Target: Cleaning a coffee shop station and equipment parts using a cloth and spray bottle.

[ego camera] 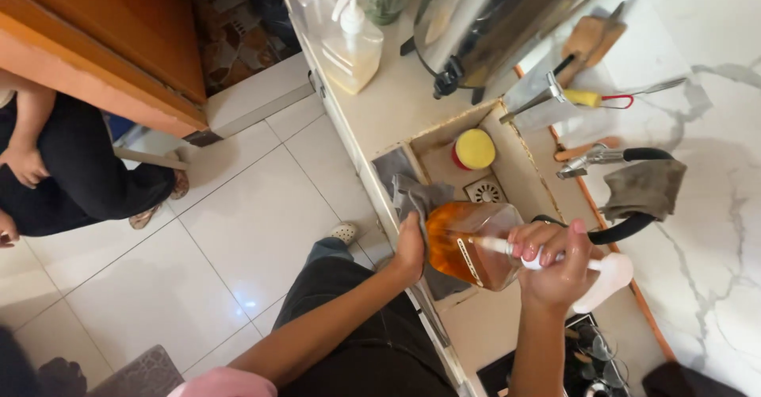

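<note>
Two hands work a clear bottle (468,242) of amber liquid, tilted over the counter edge beside the small sink (507,171). Left hand (410,246) is closed around the bottle's base, pressing a grey cloth (412,196) against it. Right hand (555,262) is clamped on the white pump (610,278), whose tube (491,244) runs into the bottle; a yellow sponge (474,148) lies in the sink.

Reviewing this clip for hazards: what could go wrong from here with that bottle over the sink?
1. The left hand alone steadies the tilted amber bottle at the sink edge; it might slip.
2. The right hand holds the pump head with its tube in the liquid; soap could spill onto the counter.
</note>
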